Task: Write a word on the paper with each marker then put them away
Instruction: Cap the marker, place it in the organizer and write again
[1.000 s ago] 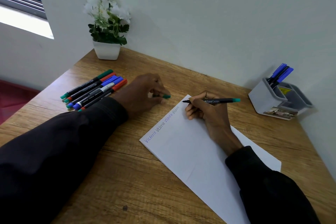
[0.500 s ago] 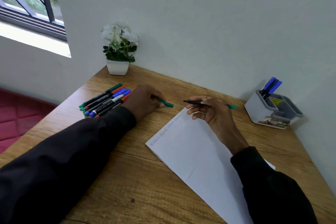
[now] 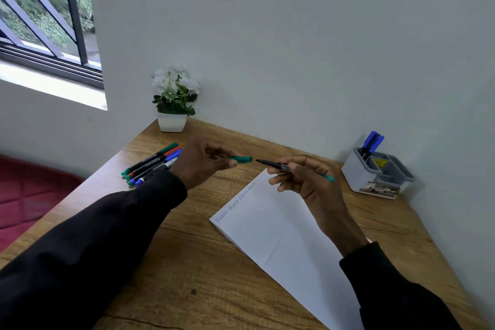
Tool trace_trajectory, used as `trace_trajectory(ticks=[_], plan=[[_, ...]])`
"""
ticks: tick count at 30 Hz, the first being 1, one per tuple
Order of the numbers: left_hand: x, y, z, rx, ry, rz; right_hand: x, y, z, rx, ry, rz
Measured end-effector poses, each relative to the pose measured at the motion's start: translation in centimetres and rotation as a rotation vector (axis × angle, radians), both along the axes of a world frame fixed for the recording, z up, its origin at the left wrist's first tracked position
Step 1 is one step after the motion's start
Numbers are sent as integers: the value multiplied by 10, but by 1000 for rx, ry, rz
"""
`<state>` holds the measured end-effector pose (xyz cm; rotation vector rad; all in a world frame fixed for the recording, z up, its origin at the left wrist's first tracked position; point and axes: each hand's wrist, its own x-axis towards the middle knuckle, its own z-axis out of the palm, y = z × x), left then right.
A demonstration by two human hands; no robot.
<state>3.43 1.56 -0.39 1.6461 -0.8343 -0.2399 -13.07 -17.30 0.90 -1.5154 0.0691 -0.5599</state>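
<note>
Wooden bench (image 3: 187, 262) in a white-walled corner, and both hands are lifted just above the far corner of the paper (image 3: 281, 236). The right hand (image 3: 305, 179) has its fingers wrapped around the green marker (image 3: 276, 165): slim black barrel, teal plug poking out behind the hand, dark tip bare and pointing left. Facing it, the left hand (image 3: 201, 161) pinches the green cap (image 3: 241, 159) between thumb and fingers, with cap and tip close but apart. Along the paper's left edge runs a line of handwritten words in bluish ink. Left of the paper, the loose markers (image 3: 152, 165) lie side by side, with green, red and blue caps. Right of the paper sits a grey organiser (image 3: 359, 177) with blue-capped markers (image 3: 371, 142) standing in its back compartment. Beyond the paper, against the wall, stands a white-flowered potted plant (image 3: 174, 104).
</note>
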Motion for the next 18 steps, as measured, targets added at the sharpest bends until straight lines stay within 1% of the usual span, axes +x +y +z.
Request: trace_trajectory(ticks=[4, 8, 13, 18], plan=[[-5, 8, 6, 13, -54, 2, -6, 12, 4, -31, 27, -5], [-16, 13, 18, 24, -87, -43, -12, 21, 8, -109, 34, -62], [-33, 11, 31, 6, -56, -119, -22, 29, 13, -195, 10, -186], [-47, 1, 31, 7, -146, -86, -32, 30, 9, -205, -29, -281]])
